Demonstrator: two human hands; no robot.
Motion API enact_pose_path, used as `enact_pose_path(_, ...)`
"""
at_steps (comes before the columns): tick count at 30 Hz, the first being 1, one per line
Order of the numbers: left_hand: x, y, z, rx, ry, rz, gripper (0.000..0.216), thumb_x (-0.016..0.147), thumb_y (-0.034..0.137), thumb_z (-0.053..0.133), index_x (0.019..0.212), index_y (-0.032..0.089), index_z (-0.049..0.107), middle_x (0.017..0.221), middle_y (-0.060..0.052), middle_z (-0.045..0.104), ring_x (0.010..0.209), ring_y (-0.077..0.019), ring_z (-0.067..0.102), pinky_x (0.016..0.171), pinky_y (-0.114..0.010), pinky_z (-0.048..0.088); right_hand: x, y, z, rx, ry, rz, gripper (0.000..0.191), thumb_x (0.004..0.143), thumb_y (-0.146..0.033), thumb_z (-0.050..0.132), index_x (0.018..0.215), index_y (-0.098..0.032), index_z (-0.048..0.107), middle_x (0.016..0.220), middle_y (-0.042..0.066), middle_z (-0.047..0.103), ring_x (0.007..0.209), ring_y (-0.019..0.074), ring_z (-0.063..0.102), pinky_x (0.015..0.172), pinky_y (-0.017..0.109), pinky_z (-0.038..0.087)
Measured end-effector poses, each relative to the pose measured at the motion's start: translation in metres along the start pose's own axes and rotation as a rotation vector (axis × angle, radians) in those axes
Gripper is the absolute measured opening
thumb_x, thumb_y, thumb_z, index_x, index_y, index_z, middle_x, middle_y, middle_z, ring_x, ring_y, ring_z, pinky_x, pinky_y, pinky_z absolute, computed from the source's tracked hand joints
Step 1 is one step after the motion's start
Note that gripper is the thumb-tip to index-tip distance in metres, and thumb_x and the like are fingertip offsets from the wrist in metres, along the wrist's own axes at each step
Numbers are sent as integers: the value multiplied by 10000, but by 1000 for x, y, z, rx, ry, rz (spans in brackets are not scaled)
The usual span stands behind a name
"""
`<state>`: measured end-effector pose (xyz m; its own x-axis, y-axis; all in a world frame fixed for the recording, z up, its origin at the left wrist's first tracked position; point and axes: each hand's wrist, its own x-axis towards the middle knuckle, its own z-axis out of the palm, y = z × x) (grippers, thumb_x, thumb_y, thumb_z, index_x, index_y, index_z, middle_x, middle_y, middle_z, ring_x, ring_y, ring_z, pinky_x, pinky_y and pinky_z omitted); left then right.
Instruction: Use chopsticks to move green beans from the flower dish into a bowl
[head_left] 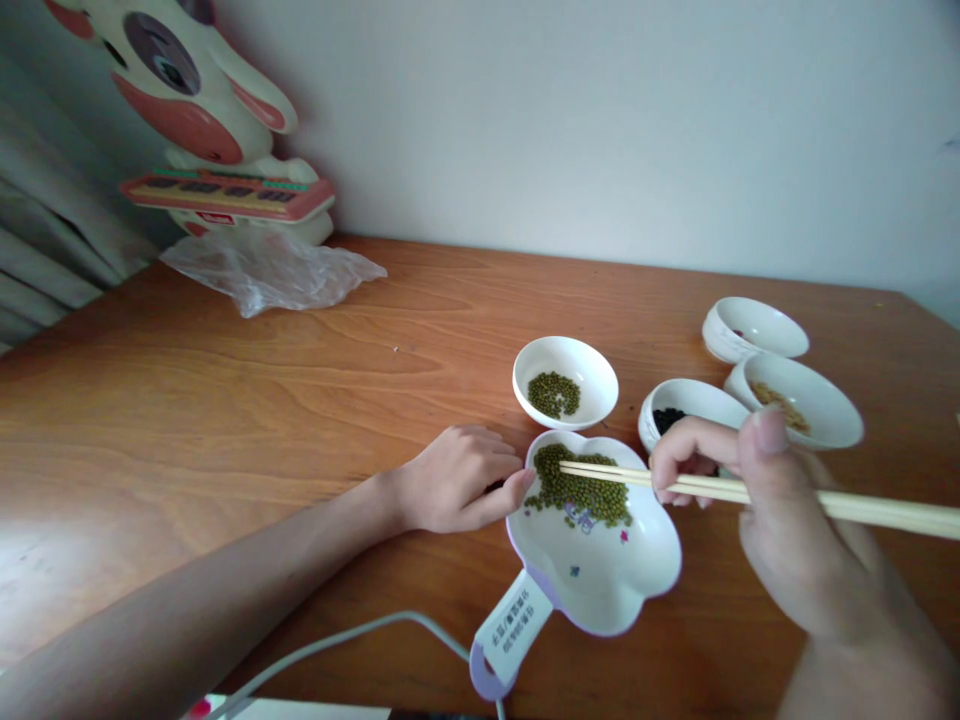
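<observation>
My right hand (757,500) is closed on a pair of wooden chopsticks (637,477). Their tips reach left over a pile of green mung beans (581,490) in a white flower-shaped dish (607,585) with a purple rim and handle. My left hand (461,480) rests on the table with its fingers loosely curled, fingertips touching the dish's left rim. Just behind the dish stands a small white bowl (566,385) holding a few green beans.
Three more white bowls stand at the right: one with black beans (686,405), one with tan grains (799,405), one behind them (754,330). A crumpled plastic bag (274,270) and a cartoon toy (202,110) sit at the back left. A grey cable (337,640) crosses the front edge.
</observation>
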<state>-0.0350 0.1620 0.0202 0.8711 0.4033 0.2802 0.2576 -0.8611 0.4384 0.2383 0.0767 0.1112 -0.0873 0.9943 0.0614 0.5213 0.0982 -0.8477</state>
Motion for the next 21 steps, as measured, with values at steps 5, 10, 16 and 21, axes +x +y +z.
enact_pose_path(5,1,1,-1,-10,11,9,456,1126,303,359,730,197,559,704,-34,632,661,-175,596,684,-337,438,3,0,7,-16,-83,-15,749,1069,-697,123,744,-243,622,680,32,574,648,193,517,610,367,353)
enact_pose_path(10,0,0,0,-21,10,3,444,1125,305,361,739,201,554,710,-32,626,672,-177,592,680,-333,428,5,-3,13,-91,-105,-64,691,1092,-654,144,750,-239,579,644,9,530,584,167,455,564,349,307)
enact_pose_path(16,0,-1,1,-25,-13,-10,432,1127,306,359,751,199,543,725,-32,624,685,-178,585,691,-337,418,6,-6,15,-103,-112,-119,694,1091,-655,121,771,-234,571,638,-2,518,576,151,458,552,335,314)
enact_pose_path(21,1,0,0,-24,-14,-10,434,1126,300,363,748,198,550,725,-32,628,677,-175,580,687,-342,418,7,-7,16,-80,-137,-95,698,1089,-659,102,763,-232,547,641,-1,529,591,154,477,560,340,330)
